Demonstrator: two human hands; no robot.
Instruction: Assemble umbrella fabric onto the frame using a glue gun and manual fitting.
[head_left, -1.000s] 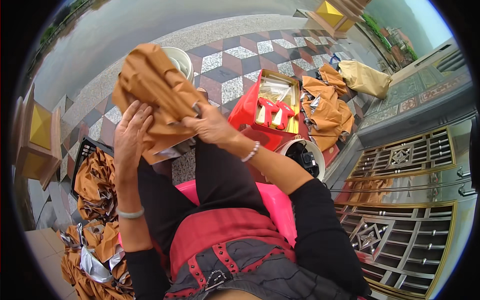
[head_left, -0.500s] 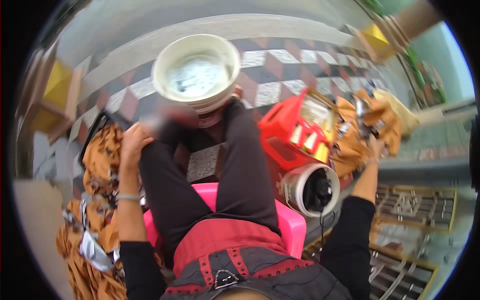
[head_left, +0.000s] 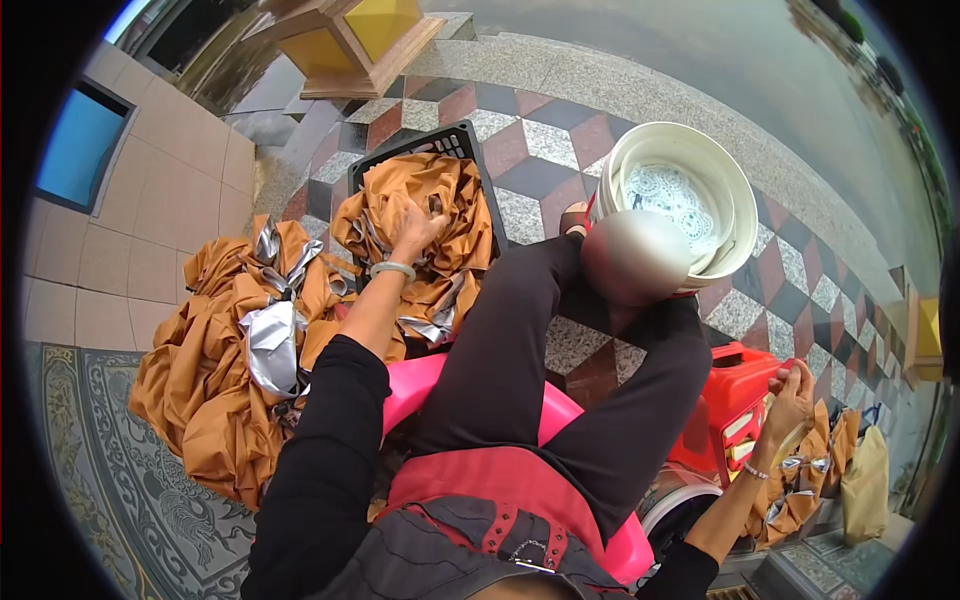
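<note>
My left hand (head_left: 416, 228) reaches into a black plastic crate (head_left: 486, 190) and closes on the orange cloth (head_left: 375, 195) heaped there. The cloth is crumpled, with a silvery reverse side showing in places. Beside the crate lies a larger heap of the same orange cloth (head_left: 215, 370), spilling over the floor. On the other side, my right hand (head_left: 792, 400) is raised over the edge of a red plastic container (head_left: 735, 385). Its fingers are curled together, and whatever they may hold cannot be made out. More orange bundles (head_left: 800, 490) lie just beyond that wrist.
A cream bucket (head_left: 742, 185) holding a patterned, pale-blue inner basin stands before my feet. I sit on a pink plastic seat (head_left: 412, 385). A white tub (head_left: 680, 505) is partly hidden by my right arm. A tan sack (head_left: 865, 485) stands far right. A stone pillar base (head_left: 365, 50) rises beyond the crate.
My view has swung left. My left hand has gone from my knee to the cloth in the crate. My right hand has come away from the orange bundles on the right.
</note>
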